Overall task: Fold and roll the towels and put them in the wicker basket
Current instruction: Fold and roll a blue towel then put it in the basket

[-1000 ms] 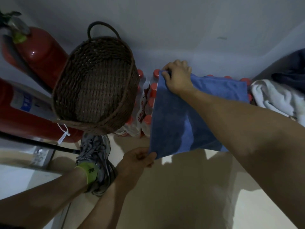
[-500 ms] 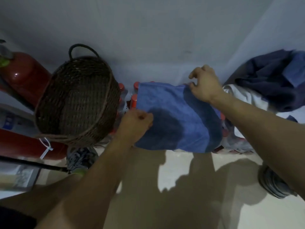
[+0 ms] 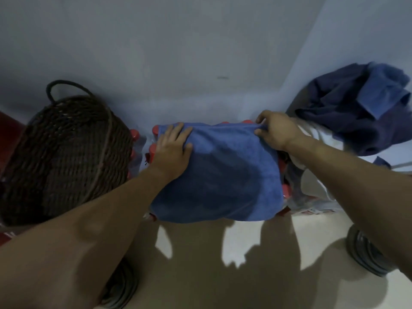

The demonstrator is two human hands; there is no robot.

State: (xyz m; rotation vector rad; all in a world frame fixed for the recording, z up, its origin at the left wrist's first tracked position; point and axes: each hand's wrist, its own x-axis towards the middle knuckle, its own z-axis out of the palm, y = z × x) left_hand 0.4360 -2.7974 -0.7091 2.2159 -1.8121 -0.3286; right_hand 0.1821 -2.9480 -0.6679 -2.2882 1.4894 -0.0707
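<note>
Head view: the blue towel (image 3: 223, 175) lies over red-capped bottles (image 3: 134, 134), its long axis running hand to hand. The left hand (image 3: 172, 150) presses flat, fingers spread; the right hand (image 3: 275, 130) pinches the far corner. The wicker basket (image 3: 62, 152) sits just beyond the left hand.

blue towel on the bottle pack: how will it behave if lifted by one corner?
Likely floppy: the blue towel drapes over the red-capped bottles and sags past their front. Probably light; the right hand pinches its edge with fingertips. Terry-looking nap suggests little slip.
</note>
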